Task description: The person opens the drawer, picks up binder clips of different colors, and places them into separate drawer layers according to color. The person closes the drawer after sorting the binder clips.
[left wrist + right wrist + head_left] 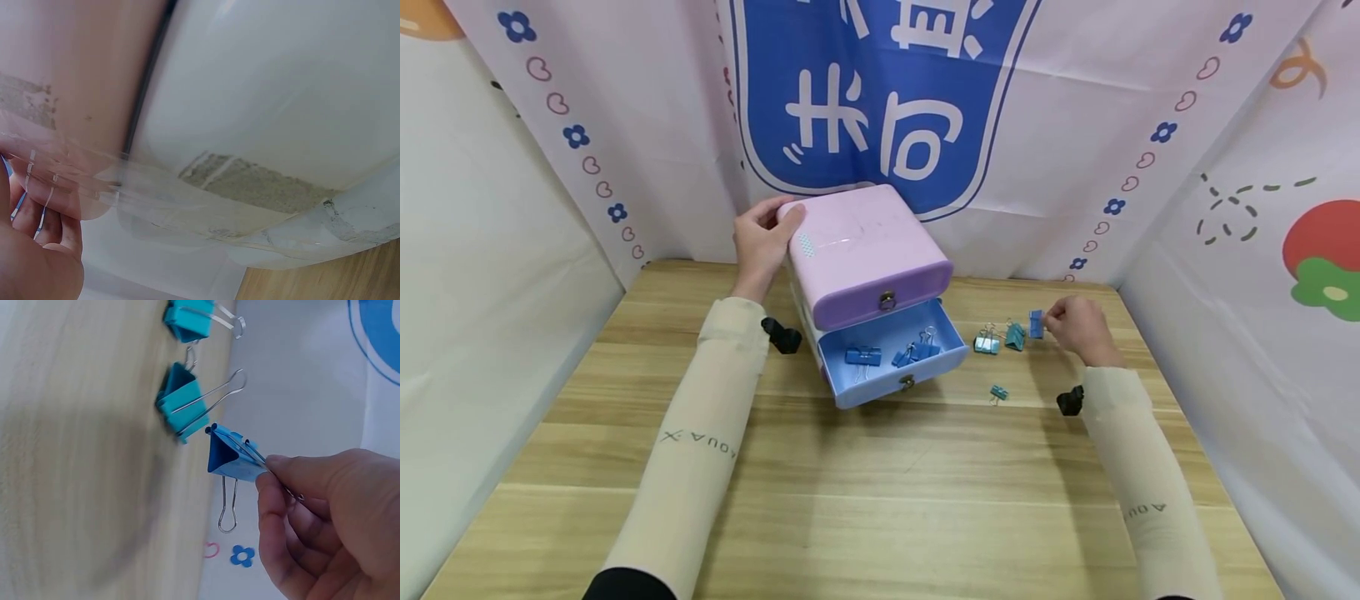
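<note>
In the head view my left hand (763, 247) grips the back left corner of a small drawer box (868, 242), its thumb on the pink top. The box's lower blue drawer (850, 394) is pulled out at the front and holds several blue binder clips (863, 356). Thumb and fingers of my right hand (1082, 327) pinch a blue binder clip (240, 464) by one wire handle, while its other handle hangs free in the right wrist view. Beside it are two teal binder clips, one (1015, 336) nearer my hand and another (987, 341) further left.
A smaller teal binder clip (998, 392) lies on the wooden table (910, 500), right of the drawer. Printed cloth (1030, 167) hangs right behind the box. Clear tape (262, 240) runs across the box's side in the left wrist view.
</note>
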`<state>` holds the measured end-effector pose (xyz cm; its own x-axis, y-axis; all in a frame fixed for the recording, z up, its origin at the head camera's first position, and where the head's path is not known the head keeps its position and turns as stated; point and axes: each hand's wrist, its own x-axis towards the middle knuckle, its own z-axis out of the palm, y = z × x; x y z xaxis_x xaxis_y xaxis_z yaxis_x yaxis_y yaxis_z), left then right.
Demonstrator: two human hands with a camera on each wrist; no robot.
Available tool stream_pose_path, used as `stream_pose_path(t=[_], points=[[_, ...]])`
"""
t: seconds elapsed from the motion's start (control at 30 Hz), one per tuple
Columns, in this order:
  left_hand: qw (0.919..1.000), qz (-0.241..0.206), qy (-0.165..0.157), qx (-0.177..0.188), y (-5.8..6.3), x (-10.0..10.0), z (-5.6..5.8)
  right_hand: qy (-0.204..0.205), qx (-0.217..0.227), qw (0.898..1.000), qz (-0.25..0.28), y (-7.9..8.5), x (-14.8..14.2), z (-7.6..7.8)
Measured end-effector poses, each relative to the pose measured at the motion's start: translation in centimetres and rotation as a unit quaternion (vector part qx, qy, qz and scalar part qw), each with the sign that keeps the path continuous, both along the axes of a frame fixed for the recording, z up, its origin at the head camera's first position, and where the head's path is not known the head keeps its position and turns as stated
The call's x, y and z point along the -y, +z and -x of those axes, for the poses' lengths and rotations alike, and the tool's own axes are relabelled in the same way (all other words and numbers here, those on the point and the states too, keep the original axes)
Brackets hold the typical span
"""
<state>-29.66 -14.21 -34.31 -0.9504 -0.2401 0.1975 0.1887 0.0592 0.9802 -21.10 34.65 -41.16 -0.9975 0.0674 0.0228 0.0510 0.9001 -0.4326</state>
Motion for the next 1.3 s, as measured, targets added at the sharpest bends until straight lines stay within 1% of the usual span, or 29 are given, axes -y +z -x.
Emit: stream_pose_path(t=[0.2, 0.47, 0.63, 0.8, 0.97, 1.13, 1.3], points=[[1.0000, 0.002, -0.001, 0.001, 0.0, 0.0, -0.1, -0.002, -0.020, 1.000, 0.010, 0.9, 0.7, -0.2], [1.0000, 0.000, 0.000, -0.002, 0.0, 0.0, -0.1, 0.016, -0.050, 0.998, 0.029, 2.5, 1.8, -1.0], [1.0000, 0.000, 0.000, -0.001, 0.0, 0.0, -0.1, 0.020, -0.054, 0.997, 0.046, 3.6, 2.9, -1.5], [1.0000, -0.002, -0.001, -0.001, 0.0, -0.1, -0.2, 0.035, -0.063, 0.995, 0.064, 4.6, 4.2, -2.0], [1.0000, -0.003, -0.003, -0.002, 0.1, -0.1, -0.1, 0.053, -0.078, 0.993, 0.070, 5.7, 5.4, -2.5], [1.0000, -0.006, -0.002, 0.002, 0.0, 0.0, -0.1, 0.070, -0.070, 0.991, 0.089, 6.7, 6.8, -2.9], [1.0000, -0.008, -0.003, 0.004, 0.0, 0.0, -0.1, 0.089, -0.062, 0.988, 0.110, 7.1, 7.9, -2.9]])
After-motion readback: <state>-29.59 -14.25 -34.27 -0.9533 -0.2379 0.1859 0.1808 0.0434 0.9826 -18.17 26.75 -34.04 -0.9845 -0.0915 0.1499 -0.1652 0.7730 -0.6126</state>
